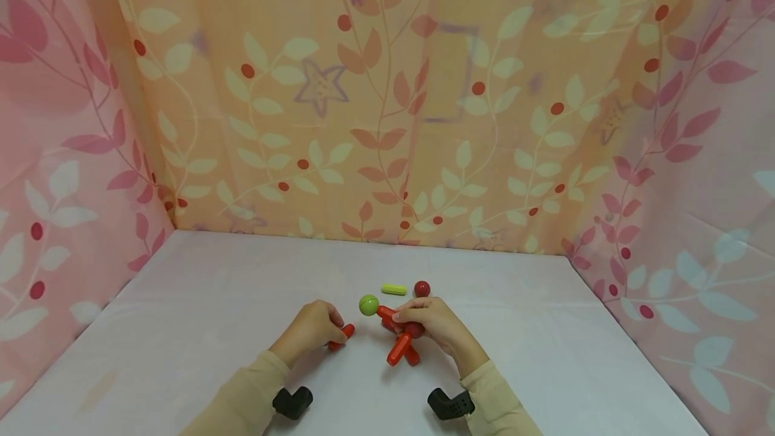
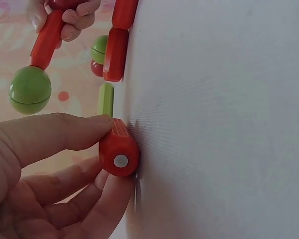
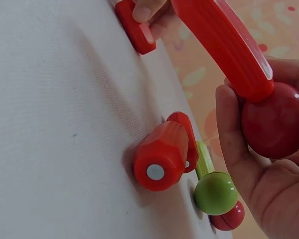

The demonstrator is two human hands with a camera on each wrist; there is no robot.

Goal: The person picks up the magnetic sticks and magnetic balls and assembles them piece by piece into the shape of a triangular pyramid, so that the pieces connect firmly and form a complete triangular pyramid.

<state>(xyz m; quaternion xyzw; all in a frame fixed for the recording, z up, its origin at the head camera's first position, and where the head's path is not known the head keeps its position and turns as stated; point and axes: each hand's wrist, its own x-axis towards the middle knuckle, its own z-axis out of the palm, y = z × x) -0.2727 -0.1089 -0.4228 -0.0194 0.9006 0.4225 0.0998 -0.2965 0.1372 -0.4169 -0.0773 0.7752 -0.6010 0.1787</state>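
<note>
My left hand [image 1: 311, 330] pinches a red rod [image 2: 118, 152] between thumb and fingers, low at the white tabletop; a round silvery disc shows in its end. To the right, my right hand [image 1: 438, 321] holds a dark red ball [image 3: 275, 119] with red rods joined to it. One held red rod [image 2: 47, 40] ends in a green ball [image 2: 30, 89]; another red rod [image 1: 398, 350] points toward me. Beneath the held piece, loose red rods [image 3: 162, 154] lie on the table, partly hidden by the hand in the head view.
Beyond the hands lie a yellow-green rod [image 1: 393, 289] and a dark red ball [image 1: 422, 288]. A second green ball [image 3: 216, 193] sits near them. Patterned cloth walls [image 1: 387, 120] enclose the white table [image 1: 242, 274] at the back and sides.
</note>
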